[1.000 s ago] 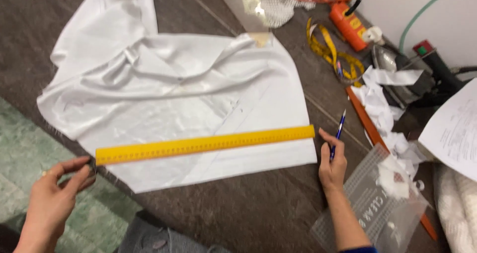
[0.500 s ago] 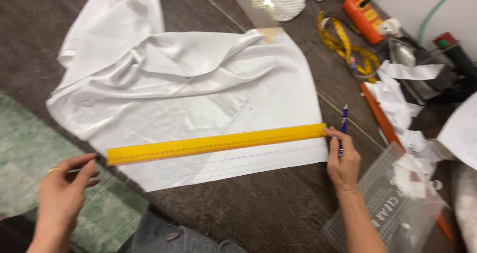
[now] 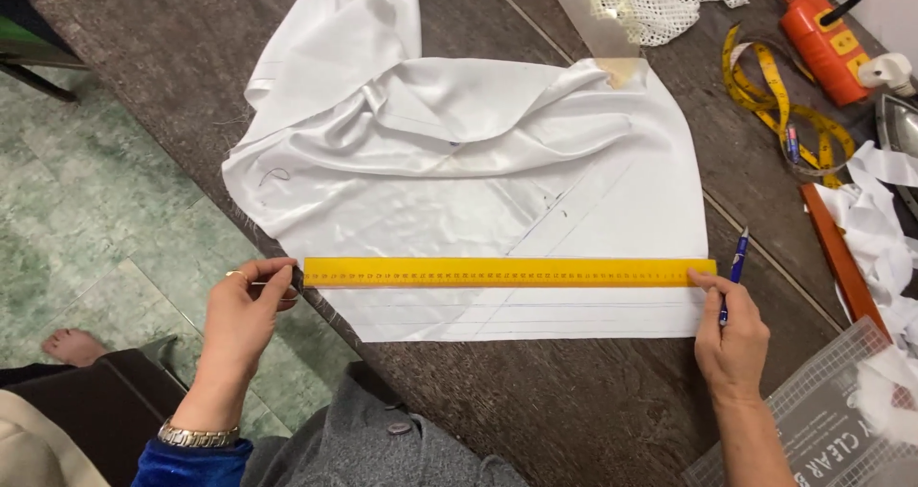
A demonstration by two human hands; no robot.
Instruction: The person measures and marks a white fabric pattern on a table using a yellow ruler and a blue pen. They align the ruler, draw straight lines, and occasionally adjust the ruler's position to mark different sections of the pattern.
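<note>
I take the yellow ruler (image 3: 507, 273) as my landmark and read everything off it, left to right. At its left end my left hand (image 3: 247, 317) pinches the tip between thumb and fingers, a narrow grip closed on the ruler's end, which I judge is there to stop that end from swinging. The hand hangs just past the table edge, over the green floor tiles (image 3: 86, 229). The ruler itself lies flat across the lower part of the white satin fabric (image 3: 478, 172), running the full width of the cloth and parallel to its bottom edge. Just below the ruler I can see faint straight lines already on the cloth, also parallel to it, so the ruler seems set to match them. Above the ruler the fabric is bunched and folded, pushed away so the lower strip stays smooth under the straightedge. At the ruler's right end my right hand (image 3: 732, 339) presses a fingertip on the corner while holding a blue pen (image 3: 734, 269) upright in the same closed grip, its upper end just beside the ruler's end. Up and to the right of the ruler lie a yellow tape measure (image 3: 765, 90) and an orange tool (image 3: 820, 36), well apart from it on the dark wooden table (image 3: 574, 401).
</note>
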